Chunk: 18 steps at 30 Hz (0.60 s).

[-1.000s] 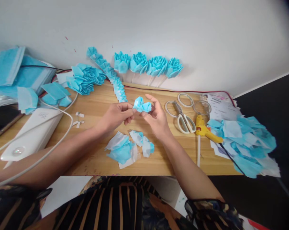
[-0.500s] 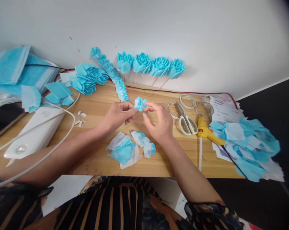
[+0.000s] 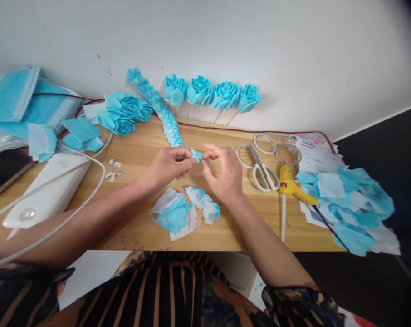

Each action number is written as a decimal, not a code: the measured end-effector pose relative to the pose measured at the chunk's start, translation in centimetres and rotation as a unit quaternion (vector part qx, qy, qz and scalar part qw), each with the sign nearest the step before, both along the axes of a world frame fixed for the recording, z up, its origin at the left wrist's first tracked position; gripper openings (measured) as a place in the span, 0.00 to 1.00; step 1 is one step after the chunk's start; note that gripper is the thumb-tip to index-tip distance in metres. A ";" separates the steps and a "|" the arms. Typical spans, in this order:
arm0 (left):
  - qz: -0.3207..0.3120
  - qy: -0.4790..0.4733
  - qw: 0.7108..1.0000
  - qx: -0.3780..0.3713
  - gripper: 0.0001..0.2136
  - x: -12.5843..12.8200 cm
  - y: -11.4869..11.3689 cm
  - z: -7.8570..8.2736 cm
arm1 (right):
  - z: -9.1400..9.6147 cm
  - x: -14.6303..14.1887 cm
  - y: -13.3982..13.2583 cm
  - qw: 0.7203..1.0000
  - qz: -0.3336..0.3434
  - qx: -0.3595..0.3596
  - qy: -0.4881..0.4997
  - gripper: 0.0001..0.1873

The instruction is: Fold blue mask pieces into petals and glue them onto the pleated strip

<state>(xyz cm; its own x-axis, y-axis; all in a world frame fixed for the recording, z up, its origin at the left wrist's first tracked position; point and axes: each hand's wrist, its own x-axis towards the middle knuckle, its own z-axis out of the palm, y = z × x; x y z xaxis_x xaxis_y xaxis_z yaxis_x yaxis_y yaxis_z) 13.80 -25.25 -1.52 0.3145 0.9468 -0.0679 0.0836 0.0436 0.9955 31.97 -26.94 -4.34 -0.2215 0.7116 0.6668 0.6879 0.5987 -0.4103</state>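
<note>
Observed at centre frame: a small folded piece of light-blue tissue paper [image 3: 195, 155] is held just above the pale wooden tabletop [image 3: 232, 229], between both hands.

Left hand [image 3: 166, 165]: thumb and forefinger pinched closed on the left end of the piece, remaining fingers curled under.

Right hand [image 3: 226, 175]: thumb and forefinger pinched closed on the right end, remaining fingers loosely bent, palm turned down.

Relation of note: the piece lies directly between the two sets of fingertips, which almost meet. Its long axis appears to run left to right across the frame, though so little of it shows past the fingers that this is not certain. Neither hand is clearly nearer; both grip it.

Surroundings:
- Two loose clumps of blue-and-white paper [image 3: 174, 213] lie on the table directly below the hands, near the front edge.
- White-handled scissors [image 3: 261, 170] and a yellow glue gun [image 3: 294, 187] lie just right of the right hand.
- A chain of folded blue petals [image 3: 159, 109] runs from the upper left down to just behind the left hand.
- A row of finished blue paper flowers [image 3: 212, 93] leans against the wall at upper centre.

Open room: bare tabletop shows left of the left wrist. The right side is crowded with tools.
</note>
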 end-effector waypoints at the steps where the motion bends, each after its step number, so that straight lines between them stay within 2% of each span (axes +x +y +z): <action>1: -0.002 0.003 1.000 0.001 0.08 0.0 0.0 0.0 | 0.0 0.0 0.0 1.000 -0.001 0.003 -0.002 0.23; 10: -0.007 0.005 1.000 -0.003 0.09 -0.1 0.0 -0.4 | 0.1 0.3 0.1 0.999 -0.008 0.034 -0.018 0.23; 18: -0.013 0.001 1.000 0.015 0.09 0.0 0.1 -0.2 | 0.0 0.3 0.3 1.000 -0.019 0.021 0.002 0.25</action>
<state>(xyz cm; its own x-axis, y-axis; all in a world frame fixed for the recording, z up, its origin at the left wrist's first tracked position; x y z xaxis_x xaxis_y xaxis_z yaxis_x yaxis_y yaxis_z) 13.80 -25.15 -1.74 0.3384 0.9401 -0.0408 0.0861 0.0122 0.9962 32.23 -26.66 -4.35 -0.1924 0.6913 0.6965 0.7094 0.5884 -0.3881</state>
